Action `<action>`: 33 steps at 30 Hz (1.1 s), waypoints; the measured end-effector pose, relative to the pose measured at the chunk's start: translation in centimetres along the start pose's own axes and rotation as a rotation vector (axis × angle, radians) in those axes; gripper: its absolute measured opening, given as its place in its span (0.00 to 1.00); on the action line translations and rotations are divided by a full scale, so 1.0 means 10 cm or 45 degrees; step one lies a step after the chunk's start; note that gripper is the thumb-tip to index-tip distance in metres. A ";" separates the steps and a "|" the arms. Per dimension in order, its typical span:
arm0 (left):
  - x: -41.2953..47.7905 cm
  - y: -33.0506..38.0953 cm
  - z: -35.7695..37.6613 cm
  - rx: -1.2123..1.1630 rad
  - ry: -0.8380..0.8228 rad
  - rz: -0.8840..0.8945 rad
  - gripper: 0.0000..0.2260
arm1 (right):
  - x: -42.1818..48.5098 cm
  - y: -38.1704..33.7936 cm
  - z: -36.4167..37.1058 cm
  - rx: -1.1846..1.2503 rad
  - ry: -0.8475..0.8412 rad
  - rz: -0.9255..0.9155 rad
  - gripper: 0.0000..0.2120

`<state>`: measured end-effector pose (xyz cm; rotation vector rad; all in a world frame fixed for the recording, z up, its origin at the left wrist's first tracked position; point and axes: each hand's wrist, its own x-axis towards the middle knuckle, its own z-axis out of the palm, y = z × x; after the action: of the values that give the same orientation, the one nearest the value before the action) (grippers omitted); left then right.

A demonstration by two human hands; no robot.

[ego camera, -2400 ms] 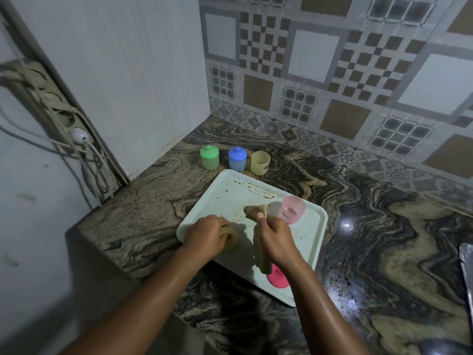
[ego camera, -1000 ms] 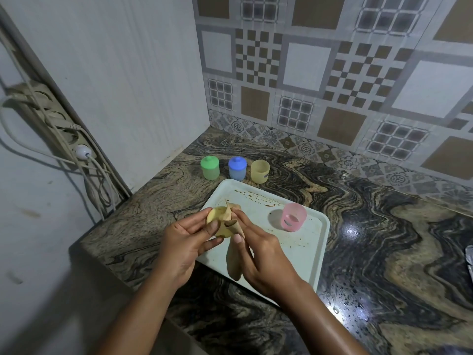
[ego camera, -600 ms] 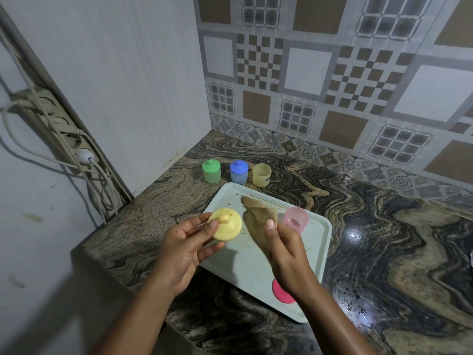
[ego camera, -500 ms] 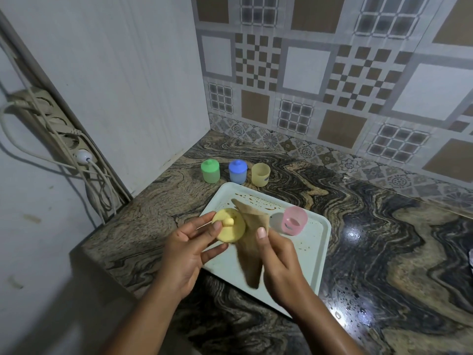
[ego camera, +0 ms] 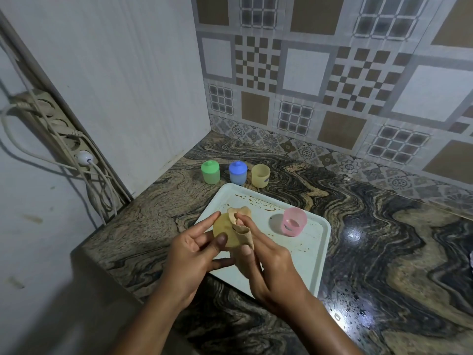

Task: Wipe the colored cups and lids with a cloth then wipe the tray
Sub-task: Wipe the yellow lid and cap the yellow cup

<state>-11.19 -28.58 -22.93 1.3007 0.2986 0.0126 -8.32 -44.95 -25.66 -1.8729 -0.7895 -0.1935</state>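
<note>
The left grip point(ego camera: 192, 254), a bare hand, held the yellow lid point(ego camera: 224, 233) above the near left part of the tray point(ego camera: 303, 254), thumb on the lid's near face and fingers curled round its edge. The right grip point(ego camera: 266, 267), the other bare hand, was over the tray's near middle and pinched a tan cloth point(ego camera: 242, 229) between thumb and fingertips, pressing its bunched folds against the lid's right side; more cloth showed under that hand. A pink cup point(ego camera: 293, 221) stood upright and uncovered on the tray, toward its far right corner, apart from both hands. Brown smears and specks marked the tray's far and right parts. Just beyond the tray's far left corner, three cups stood in a row on the marbled worktop point(ego camera: 384, 239): a lidded green cup point(ego camera: 210, 172), a lidded blue cup point(ego camera: 238, 172) and an open yellow cup point(ego camera: 260, 176), the yellow one nearest the tray's far edge.
</note>
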 end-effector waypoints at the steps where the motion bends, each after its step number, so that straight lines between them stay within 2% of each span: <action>1: -0.01 0.01 -0.02 0.034 -0.021 -0.002 0.25 | 0.02 0.03 -0.03 -0.022 -0.010 0.005 0.20; 4: -0.04 0.01 -0.07 0.086 -0.079 -0.038 0.24 | 0.10 0.15 -0.11 -0.094 -0.038 0.039 0.20; 6: -0.05 0.01 -0.09 0.048 -0.055 -0.064 0.21 | 0.10 0.27 -0.14 -0.107 0.027 0.138 0.19; 9: -0.03 -0.01 -0.13 -0.070 0.059 -0.075 0.21 | 0.07 0.28 -0.15 0.236 0.226 0.422 0.30; 12: 0.01 -0.05 -0.16 -0.164 0.185 -0.088 0.16 | 0.02 0.20 -0.09 0.517 0.303 0.553 0.28; 14: 0.03 -0.08 -0.16 -0.183 0.222 -0.082 0.16 | 0.02 0.05 -0.08 0.412 0.251 0.485 0.25; 16: 0.02 -0.10 -0.13 -0.178 0.217 -0.062 0.19 | -0.01 -0.07 -0.06 0.165 0.148 0.274 0.16; 17: 0.02 -0.10 -0.10 -0.174 0.208 -0.056 0.20 | -0.03 -0.11 -0.04 0.066 0.088 0.176 0.15; 20: 0.00 -0.08 -0.06 -0.187 0.198 -0.053 0.18 | -0.07 -0.14 0.08 -0.053 -0.088 -0.025 0.22; 23: 0.00 -0.06 -0.07 -0.169 0.182 -0.057 0.16 | -0.11 -0.06 0.16 -0.079 -0.153 -0.019 0.22; 30: -0.01 -0.05 -0.10 -0.104 0.132 -0.041 0.15 | -0.03 0.05 0.12 -0.083 -0.046 -0.026 0.20; 33: 0.00 -0.05 -0.10 -0.086 0.119 -0.045 0.15 | 0.03 0.14 0.06 -0.078 -0.030 0.042 0.20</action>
<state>-11.51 -27.76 -23.64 1.2297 0.3978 0.0529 -7.38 -44.60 -26.85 -1.9478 -0.7758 -0.1770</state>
